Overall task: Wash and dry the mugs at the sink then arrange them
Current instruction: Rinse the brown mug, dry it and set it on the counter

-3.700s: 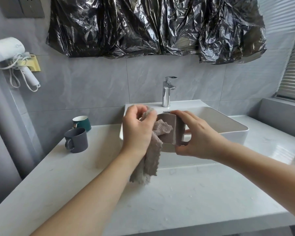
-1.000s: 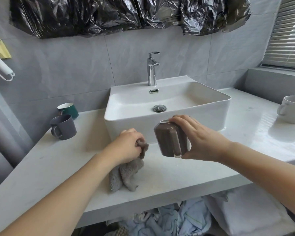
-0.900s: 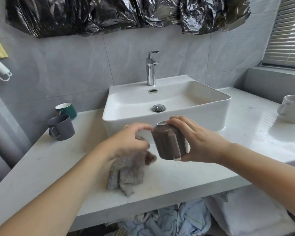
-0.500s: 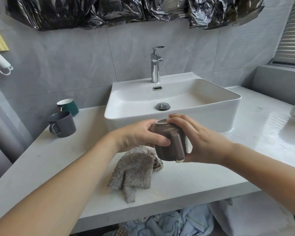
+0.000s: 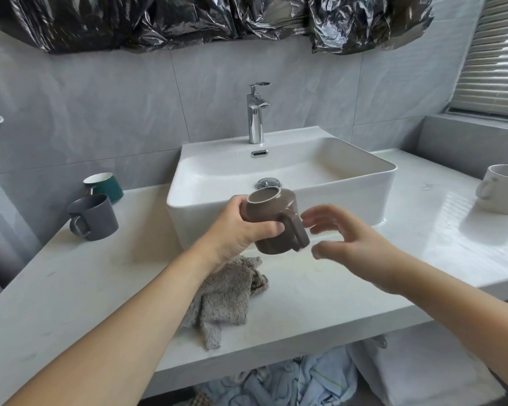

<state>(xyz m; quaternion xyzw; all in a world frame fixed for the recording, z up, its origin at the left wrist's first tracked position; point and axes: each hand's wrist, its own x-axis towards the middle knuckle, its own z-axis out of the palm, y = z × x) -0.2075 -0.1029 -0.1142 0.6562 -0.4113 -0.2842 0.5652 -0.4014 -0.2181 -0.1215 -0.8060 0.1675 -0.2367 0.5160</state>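
My left hand (image 5: pixel 241 227) grips a brown mug (image 5: pixel 272 219) held upside down and tilted, its base toward the sink and its handle facing right. It hangs above the countertop in front of the white basin (image 5: pixel 288 171). My right hand (image 5: pixel 343 244) is just right of the mug, fingers spread and off it. A grey-brown towel (image 5: pixel 223 297) lies crumpled on the counter under my left wrist. A dark grey mug (image 5: pixel 93 216) and a green mug (image 5: pixel 104 187) stand at the left by the wall. A white mug (image 5: pixel 500 191) stands at the far right.
A chrome faucet (image 5: pixel 257 112) rises behind the basin. The white countertop (image 5: pixel 71 288) runs left and right of the sink. Black plastic sheeting (image 5: pixel 188 22) hangs on the wall above. Light blue cloths (image 5: pixel 291 379) and a white towel (image 5: pixel 423 373) lie under the counter.
My left hand dropped the towel on the counter and took the brown mug. My right hand has just released the mug and moved slightly right.
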